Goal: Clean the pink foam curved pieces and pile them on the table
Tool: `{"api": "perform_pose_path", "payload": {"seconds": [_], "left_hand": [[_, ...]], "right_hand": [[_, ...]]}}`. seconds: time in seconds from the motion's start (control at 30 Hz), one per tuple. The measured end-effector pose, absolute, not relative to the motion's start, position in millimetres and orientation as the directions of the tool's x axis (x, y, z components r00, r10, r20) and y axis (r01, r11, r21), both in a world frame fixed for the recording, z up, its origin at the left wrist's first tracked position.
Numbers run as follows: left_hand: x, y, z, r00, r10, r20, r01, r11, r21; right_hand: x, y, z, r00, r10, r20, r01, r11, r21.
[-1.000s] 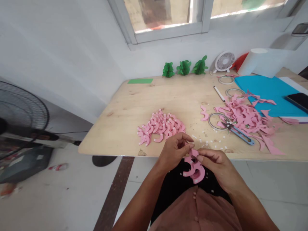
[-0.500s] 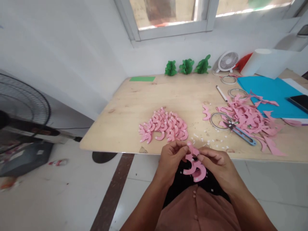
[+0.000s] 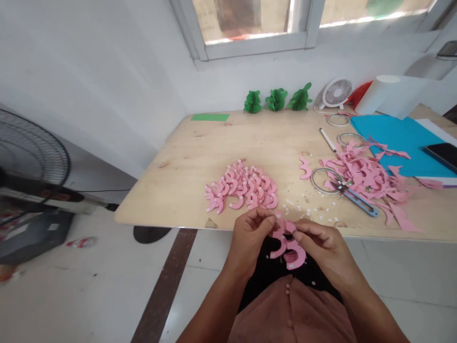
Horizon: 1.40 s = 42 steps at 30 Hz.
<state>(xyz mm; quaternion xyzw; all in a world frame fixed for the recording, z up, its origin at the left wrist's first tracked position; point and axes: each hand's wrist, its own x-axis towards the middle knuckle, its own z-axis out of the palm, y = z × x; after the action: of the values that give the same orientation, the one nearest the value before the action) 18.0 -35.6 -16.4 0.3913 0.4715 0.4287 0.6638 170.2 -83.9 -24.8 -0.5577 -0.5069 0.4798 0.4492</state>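
A small stack of pink curved foam cutouts [image 3: 290, 247] hangs over my lap, just below the table's front edge. My right hand [image 3: 323, 247] is closed on it, thumb and fingers pinching its upper end. My left hand [image 3: 252, 236] is also closed, its fingertips pinching at the top of the same stack. On the wooden table [image 3: 185, 162] just beyond my hands lies a heap of matching pink curved pieces [image 3: 243, 186].
Pink foam scraps [image 3: 367, 177], blue-handled snips [image 3: 355, 200], tape rings [image 3: 321, 178] and a white pen [image 3: 327, 140] lie at the right. A blue sheet [image 3: 396, 138], phone [image 3: 442, 155], small white fan [image 3: 335, 93], three green paper trees [image 3: 274, 100], floor fan [image 3: 28, 166] at left.
My hands stay together on the pink stack; the left fingers have closed in more tightly on its top end. The view has shifted a little.
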Motion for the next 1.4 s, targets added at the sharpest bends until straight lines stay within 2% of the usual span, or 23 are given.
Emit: {"api": "perform_pose_path", "payload": {"seconds": [0.23, 0.47, 0.87, 1.4], "left_hand": [[17, -56, -2, 0.240, 0.927, -0.287, -0.283, 0.350, 0.893], [38, -71, -6, 0.054, 0.960, -0.275, -0.108, 0.279, 0.954], [46, -70, -16, -0.061, 0.960, -0.274, -0.092, 0.267, 0.959], [45, -71, -18, -0.063, 0.963, -0.264, -0.077, 0.259, 0.963]], "right_hand": [[167, -81, -25, 0.102, 0.986, -0.131, 0.030, -0.135, -0.990], [163, -82, -20, 0.090, 0.984, -0.153, -0.015, -0.153, -0.988], [162, -82, -20, 0.048, 0.984, -0.172, -0.073, -0.169, -0.983], [161, -85, -25, 0.089, 0.987, -0.135, 0.017, -0.137, -0.990]]}}
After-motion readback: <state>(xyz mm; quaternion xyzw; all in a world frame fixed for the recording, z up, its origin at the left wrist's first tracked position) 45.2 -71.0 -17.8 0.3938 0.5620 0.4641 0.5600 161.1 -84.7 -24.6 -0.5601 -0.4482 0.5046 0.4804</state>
